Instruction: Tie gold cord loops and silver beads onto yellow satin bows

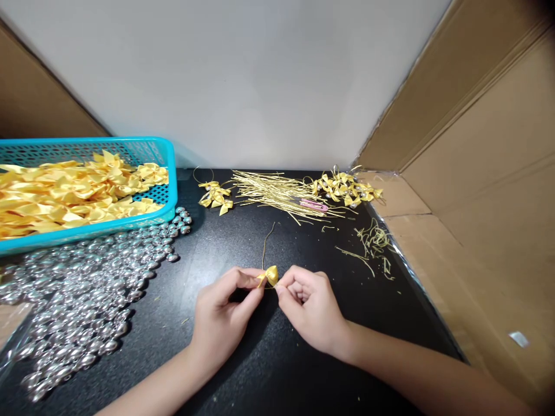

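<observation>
A small yellow ribbon bow (271,275) is pinched between both hands over the black table (260,370). My left hand (223,318) grips its left side with thumb and fingers closed. My right hand (309,306) pinches its right side, the other fingers curled. A thin gold cord (266,242) runs up from the bow and away across the table.
A turquoise basket (171,167) of yellow bows stands at the left. Silver beads (87,300) spread below it. Gold cords (277,193), a pink clip (314,204), finished bows (347,188) and two more bows (215,196) lie at the back. Cord scraps (373,242) and cardboard wall (477,231) at right.
</observation>
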Demonstrator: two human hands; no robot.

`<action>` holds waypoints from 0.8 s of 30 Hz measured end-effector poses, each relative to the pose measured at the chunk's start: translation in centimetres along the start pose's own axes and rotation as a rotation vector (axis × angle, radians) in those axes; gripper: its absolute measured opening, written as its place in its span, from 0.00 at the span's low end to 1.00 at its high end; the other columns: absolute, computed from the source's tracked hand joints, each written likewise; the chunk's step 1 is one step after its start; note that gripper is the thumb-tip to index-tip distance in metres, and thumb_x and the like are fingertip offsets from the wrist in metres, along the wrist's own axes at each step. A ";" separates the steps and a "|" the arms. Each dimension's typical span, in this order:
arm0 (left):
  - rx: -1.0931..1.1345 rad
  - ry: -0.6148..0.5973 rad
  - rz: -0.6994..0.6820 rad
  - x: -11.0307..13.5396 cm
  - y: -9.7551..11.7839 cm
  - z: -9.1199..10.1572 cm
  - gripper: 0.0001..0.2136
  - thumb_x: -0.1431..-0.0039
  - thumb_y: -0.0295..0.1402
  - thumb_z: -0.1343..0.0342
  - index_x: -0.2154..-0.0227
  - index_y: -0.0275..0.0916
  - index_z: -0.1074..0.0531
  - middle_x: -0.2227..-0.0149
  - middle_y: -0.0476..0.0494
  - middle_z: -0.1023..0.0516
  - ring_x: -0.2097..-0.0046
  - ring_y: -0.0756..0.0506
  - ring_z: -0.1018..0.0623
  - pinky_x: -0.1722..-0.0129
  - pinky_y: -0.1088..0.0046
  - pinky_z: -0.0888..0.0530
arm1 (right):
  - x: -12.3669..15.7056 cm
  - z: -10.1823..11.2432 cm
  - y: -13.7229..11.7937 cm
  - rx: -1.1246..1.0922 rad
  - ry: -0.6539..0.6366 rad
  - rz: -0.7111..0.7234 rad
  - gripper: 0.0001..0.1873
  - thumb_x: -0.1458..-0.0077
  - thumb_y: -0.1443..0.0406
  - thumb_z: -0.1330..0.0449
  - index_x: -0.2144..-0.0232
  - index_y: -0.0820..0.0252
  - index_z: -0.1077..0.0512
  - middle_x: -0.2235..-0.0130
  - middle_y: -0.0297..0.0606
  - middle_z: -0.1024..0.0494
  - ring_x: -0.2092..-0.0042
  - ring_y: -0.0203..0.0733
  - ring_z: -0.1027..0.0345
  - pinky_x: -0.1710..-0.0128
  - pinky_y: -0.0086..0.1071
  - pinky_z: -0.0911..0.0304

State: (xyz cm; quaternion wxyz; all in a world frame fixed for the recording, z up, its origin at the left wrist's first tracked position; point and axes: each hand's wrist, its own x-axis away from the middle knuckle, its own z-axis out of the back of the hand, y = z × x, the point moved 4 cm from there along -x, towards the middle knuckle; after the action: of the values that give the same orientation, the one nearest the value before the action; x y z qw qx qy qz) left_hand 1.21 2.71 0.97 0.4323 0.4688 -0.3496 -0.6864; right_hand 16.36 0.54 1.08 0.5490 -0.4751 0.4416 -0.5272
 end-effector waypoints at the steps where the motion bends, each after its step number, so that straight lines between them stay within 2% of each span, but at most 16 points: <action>1: -0.001 0.001 0.003 0.0 0.0 0.0 0.08 0.45 0.22 0.41 0.75 0.40 0.28 0.69 0.45 0.16 0.66 0.46 0.17 0.65 0.73 0.21 | 0.0 0.0 0.0 0.000 0.001 0.002 0.08 0.52 0.70 0.45 0.80 0.58 0.40 0.85 0.22 0.45 0.83 0.27 0.52 0.82 0.23 0.56; 6: 0.003 0.007 -0.001 0.0 0.0 0.0 0.08 0.46 0.22 0.41 0.76 0.40 0.28 0.69 0.45 0.16 0.67 0.45 0.17 0.66 0.72 0.21 | 0.1 -0.1 -0.1 0.006 0.005 0.004 0.08 0.52 0.70 0.45 0.80 0.58 0.40 0.85 0.22 0.45 0.83 0.27 0.53 0.82 0.23 0.56; 11: 0.007 -0.002 -0.017 0.0 0.0 0.1 0.08 0.46 0.21 0.41 0.76 0.40 0.28 0.69 0.47 0.16 0.67 0.47 0.17 0.65 0.75 0.22 | 0.1 0.0 -0.2 0.001 0.002 -0.002 0.08 0.53 0.70 0.46 0.80 0.58 0.40 0.85 0.22 0.45 0.83 0.27 0.53 0.82 0.23 0.56; 19: -0.012 -0.006 -0.023 -0.2 0.3 0.0 0.08 0.47 0.22 0.41 0.77 0.40 0.27 0.70 0.45 0.16 0.68 0.45 0.17 0.67 0.73 0.21 | -0.2 0.2 -0.2 0.035 -0.031 -0.047 0.09 0.53 0.71 0.45 0.81 0.58 0.40 0.85 0.22 0.45 0.82 0.27 0.54 0.81 0.23 0.56; 24: -0.024 -0.017 -0.077 -0.3 0.6 -0.1 0.08 0.47 0.21 0.41 0.76 0.40 0.27 0.70 0.46 0.16 0.69 0.47 0.17 0.68 0.75 0.22 | -0.2 0.2 -0.4 0.032 -0.033 -0.075 0.09 0.53 0.70 0.45 0.81 0.58 0.40 0.85 0.22 0.45 0.82 0.27 0.53 0.82 0.23 0.56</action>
State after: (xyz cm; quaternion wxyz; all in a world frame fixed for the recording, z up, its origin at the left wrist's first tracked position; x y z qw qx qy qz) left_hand 1.51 2.76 1.52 0.4082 0.4708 -0.3268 -0.7106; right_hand 16.51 0.73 1.51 0.5437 -0.4911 0.4059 -0.5463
